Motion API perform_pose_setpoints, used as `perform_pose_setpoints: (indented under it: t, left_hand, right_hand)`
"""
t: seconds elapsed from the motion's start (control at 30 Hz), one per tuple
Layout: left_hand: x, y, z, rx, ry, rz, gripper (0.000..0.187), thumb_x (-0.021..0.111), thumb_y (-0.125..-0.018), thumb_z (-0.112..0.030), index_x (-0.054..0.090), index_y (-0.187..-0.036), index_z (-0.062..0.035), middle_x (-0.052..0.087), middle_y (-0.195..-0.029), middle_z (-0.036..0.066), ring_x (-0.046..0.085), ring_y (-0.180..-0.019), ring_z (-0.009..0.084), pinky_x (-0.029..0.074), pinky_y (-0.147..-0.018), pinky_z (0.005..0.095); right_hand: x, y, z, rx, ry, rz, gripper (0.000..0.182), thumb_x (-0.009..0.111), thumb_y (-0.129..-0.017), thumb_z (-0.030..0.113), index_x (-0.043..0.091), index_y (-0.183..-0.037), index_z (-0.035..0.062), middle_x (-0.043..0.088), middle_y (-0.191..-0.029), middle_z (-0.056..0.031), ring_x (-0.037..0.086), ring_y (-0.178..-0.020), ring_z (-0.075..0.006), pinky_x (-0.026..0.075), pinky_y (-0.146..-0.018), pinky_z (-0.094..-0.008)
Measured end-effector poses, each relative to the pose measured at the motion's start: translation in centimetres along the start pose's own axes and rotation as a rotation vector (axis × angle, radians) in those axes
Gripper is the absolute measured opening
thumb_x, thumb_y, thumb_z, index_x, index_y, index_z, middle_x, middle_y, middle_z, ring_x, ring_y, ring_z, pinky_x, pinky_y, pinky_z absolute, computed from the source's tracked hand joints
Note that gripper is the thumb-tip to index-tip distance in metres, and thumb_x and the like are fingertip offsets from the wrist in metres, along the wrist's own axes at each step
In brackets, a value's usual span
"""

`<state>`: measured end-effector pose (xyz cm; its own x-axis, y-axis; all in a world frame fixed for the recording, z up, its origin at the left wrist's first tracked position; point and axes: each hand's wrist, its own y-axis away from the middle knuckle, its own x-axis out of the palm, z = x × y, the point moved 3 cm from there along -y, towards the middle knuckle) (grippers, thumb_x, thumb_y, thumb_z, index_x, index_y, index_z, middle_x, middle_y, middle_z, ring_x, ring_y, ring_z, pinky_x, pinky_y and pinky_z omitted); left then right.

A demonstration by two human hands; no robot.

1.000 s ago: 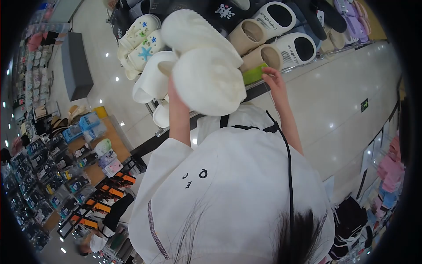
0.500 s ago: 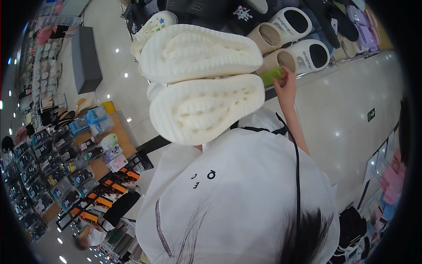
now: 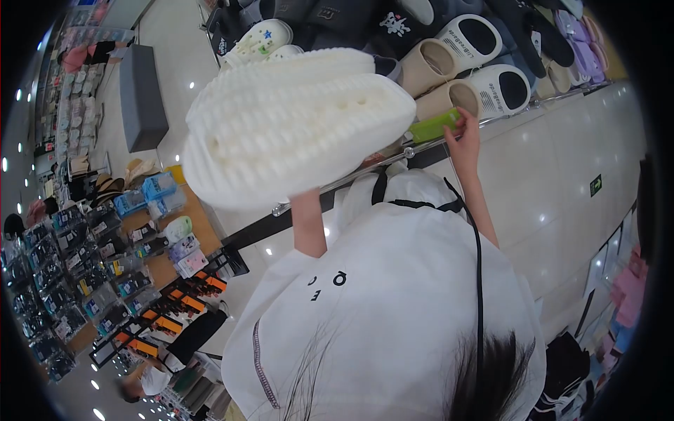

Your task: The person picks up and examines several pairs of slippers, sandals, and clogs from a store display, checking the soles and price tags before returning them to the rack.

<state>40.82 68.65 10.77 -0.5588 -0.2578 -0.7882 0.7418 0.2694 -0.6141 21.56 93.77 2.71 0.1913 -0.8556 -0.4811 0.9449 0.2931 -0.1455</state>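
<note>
A pair of white slippers with thick ridged soles hangs in the air, soles toward me and overlapping. My left forearm reaches up beneath them; they hide the left hand itself, which appears to carry them. At their right end, my right hand pinches a light green tag between thumb and fingers. Whether the tag is fastened to the slippers cannot be seen. Just beyond the tag lie beige and white slippers with black insoles.
White clogs with charms and dark slippers fill the display ahead, edged by a metal rail. A grey bench stands at left. Packaged goods hang lower left, near a person in a white top.
The white slippers have turned and tilted, shifting left, so their soles now overlap instead of showing separately. My left forearm has come into view. The right hand still pinches the green tag.
</note>
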Motion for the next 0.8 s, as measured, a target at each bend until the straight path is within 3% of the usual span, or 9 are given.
perform_pose_setpoints:
  t: [0.03,0.13,0.27,0.33,0.4,0.57,0.67,0.73,0.8]
  left_hand:
    - [-0.5,-0.1,0.2,0.001,0.001,0.000,0.037,0.044,-0.088,-0.020,0.042,-0.120,-0.0011,0.047,-0.120,0.013,0.046,-0.110,0.0246,0.036,-0.094,0.0365]
    - [-1.2,-2.1,0.6,1.130,-2.303,0.338,0.035,0.039,-0.090,-0.023,0.044,-0.115,0.0017,0.048,-0.116,0.013,0.045,-0.109,0.0234,0.036,-0.094,0.0361]
    - [-2.0,-6.1,-1.1,0.698,-1.965,0.356,0.037,0.040,-0.090,-0.022,0.041,-0.117,0.0032,0.047,-0.118,0.014,0.042,-0.112,0.0231,0.034,-0.096,0.0344]
    - [-2.1,-7.1,-2.6,1.052,-2.085,0.407,0.052,0.044,-0.087,-0.013,0.015,-0.128,-0.0001,0.045,-0.111,0.013,0.044,-0.106,0.0223,0.040,-0.087,0.0330]
    - [-1.3,-7.5,-3.3,1.138,-2.163,0.389,0.049,0.045,-0.087,-0.016,0.019,-0.127,-0.0008,0.045,-0.111,0.013,0.043,-0.107,0.0230,0.041,-0.087,0.0342]
    - [-1.1,-9.9,-6.2,1.261,-2.546,0.298,0.039,0.043,-0.090,-0.022,0.033,-0.122,-0.0024,0.046,-0.111,0.013,0.041,-0.111,0.0248,0.039,-0.089,0.0353]
    - [-2.6,-11.8,-6.6,1.583,-3.023,0.207,0.033,0.039,-0.092,-0.024,0.041,-0.116,-0.0022,0.048,-0.111,0.013,0.046,-0.105,0.0253,0.045,-0.079,0.0281]
    - [-2.5,-11.8,-5.9,1.461,-3.303,-0.381,0.030,0.038,-0.092,-0.026,0.044,-0.111,-0.0036,0.050,-0.108,0.012,0.054,-0.089,0.0227,0.044,-0.055,0.0202]
    - [-2.0,-11.5,-5.6,1.504,-3.540,-0.452,0.032,0.041,-0.091,-0.028,0.048,-0.105,-0.0007,0.055,-0.095,0.011,0.057,-0.076,0.0197,0.036,-0.046,0.0190]
  right_hand:
    - [0.1,0.1,0.0,0.001,0.000,-0.001,0.044,0.061,-0.068,-0.001,0.047,-0.110,0.0037,0.043,-0.083,-0.0074,0.045,-0.066,-0.0151,0.042,-0.060,-0.0247]
    - [0.1,0.1,0.0,0.023,-0.027,-0.001,0.045,0.062,-0.068,0.000,0.047,-0.110,0.0032,0.044,-0.085,-0.0079,0.045,-0.069,-0.0165,0.042,-0.064,-0.0270]
    - [-0.4,0.0,5.1,-0.134,-0.038,0.123,0.061,0.067,-0.066,0.009,0.039,-0.119,0.0043,0.045,-0.108,-0.0110,0.046,-0.094,-0.0221,0.038,-0.084,-0.0319]
    - [0.5,0.4,7.9,-0.187,-0.178,0.285,0.069,0.069,-0.065,0.012,0.035,-0.124,0.0048,0.043,-0.117,-0.0119,0.044,-0.104,-0.0239,0.035,-0.091,-0.0335]
    - [1.7,0.8,9.7,-0.146,-0.595,0.482,0.082,0.072,-0.063,0.016,0.025,-0.130,0.0059,0.036,-0.127,-0.0120,0.036,-0.117,-0.0230,0.028,-0.098,-0.0336]
    - [1.3,-0.9,11.5,0.036,-0.533,0.387,0.083,0.072,-0.063,0.018,0.025,-0.129,0.0017,0.039,-0.122,-0.0122,0.040,-0.112,-0.0194,0.034,-0.092,-0.0307]
    - [0.9,-1.1,9.9,0.192,-0.592,0.384,0.067,0.069,-0.066,0.015,0.036,-0.123,-0.0005,0.051,-0.109,-0.0110,0.050,-0.099,-0.0164,0.040,-0.085,-0.0279]
    - [-0.6,-1.2,9.7,0.278,-0.675,0.352,0.062,0.067,-0.067,0.014,0.038,-0.120,-0.0010,0.053,-0.106,-0.0108,0.052,-0.096,-0.0160,0.041,-0.084,-0.0271]
    - [-2.2,-1.0,10.7,0.380,-0.777,0.286,0.049,0.062,-0.071,0.011,0.044,-0.114,-0.0028,0.057,-0.099,-0.0101,0.056,-0.088,-0.0147,0.043,-0.078,-0.0244]
